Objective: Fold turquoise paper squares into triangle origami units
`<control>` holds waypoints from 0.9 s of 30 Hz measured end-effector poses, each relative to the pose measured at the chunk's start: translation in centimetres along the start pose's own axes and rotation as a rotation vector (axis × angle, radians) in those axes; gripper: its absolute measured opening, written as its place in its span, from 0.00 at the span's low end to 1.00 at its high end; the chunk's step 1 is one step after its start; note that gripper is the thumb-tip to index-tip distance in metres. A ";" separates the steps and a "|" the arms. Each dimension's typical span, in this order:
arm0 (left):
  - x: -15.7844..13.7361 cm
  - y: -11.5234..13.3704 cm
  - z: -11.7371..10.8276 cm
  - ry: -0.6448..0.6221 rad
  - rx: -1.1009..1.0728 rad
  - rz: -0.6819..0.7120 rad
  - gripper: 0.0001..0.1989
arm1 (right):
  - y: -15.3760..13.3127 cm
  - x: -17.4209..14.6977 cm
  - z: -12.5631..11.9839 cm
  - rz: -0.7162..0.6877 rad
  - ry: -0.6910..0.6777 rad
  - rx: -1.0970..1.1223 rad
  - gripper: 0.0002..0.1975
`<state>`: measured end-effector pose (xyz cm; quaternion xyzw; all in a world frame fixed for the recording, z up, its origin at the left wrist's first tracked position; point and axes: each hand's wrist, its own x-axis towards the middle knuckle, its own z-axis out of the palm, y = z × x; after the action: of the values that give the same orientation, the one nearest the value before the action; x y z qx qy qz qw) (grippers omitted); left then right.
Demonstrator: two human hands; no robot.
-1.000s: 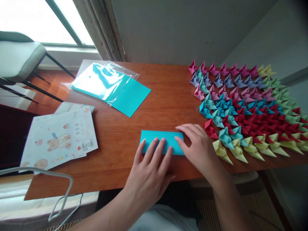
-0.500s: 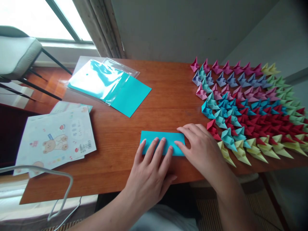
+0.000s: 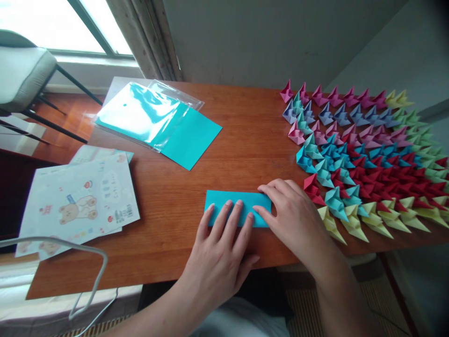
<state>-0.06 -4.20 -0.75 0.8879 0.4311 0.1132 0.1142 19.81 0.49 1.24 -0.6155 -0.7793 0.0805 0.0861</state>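
A turquoise sheet of paper, folded into a long rectangle, lies flat near the table's front edge. Spread across its lower part are the fingers of my left hand, pressing it down from above; the thumb is off the paper. At the right end of the sheet is my right hand, its thumb resting on the paper and its index fingertip by the upper right corner. Thumb and index are apart, and the other right fingers are partly hidden. Rows of coloured folded-paper pieces stand just right of this hand.
Farther back on the wooden table lies a clear plastic sleeve with turquoise sheets partly out of it. Bear-printed paper packs lie at the left. A white cable bends over the front left corner, and a chair stands beyond.
The view has shifted slightly. Both hands stay on the turquoise paper in nearly the same pose, with no clear movement of the sheet.
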 end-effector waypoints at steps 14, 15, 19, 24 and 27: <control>0.0 0.0 0.0 0.017 -0.034 -0.009 0.31 | 0.8 -0.9 0.2 0.242 0.023 0.483 0.04; 0.0 -0.1 -0.1 0.022 -0.044 -0.005 0.31 | 0.7 -1.3 0.3 0.298 0.044 0.562 0.05; 0.2 -0.8 -1.2 0.089 -0.155 0.019 0.28 | 0.6 -2.3 1.1 0.423 0.163 0.770 0.09; 1.5 -3.2 -3.1 0.351 -0.339 -0.154 0.26 | 0.9 -2.7 1.6 0.400 0.222 0.905 0.09; 2.3 -4.8 -3.7 0.378 -0.580 -0.284 0.26 | 1.1 -2.7 1.3 0.386 0.224 0.915 0.09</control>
<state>-3.38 0.90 1.52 0.7134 0.5132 0.3757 0.2941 21.12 -1.96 -0.38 -0.6524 -0.5221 0.3616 0.4137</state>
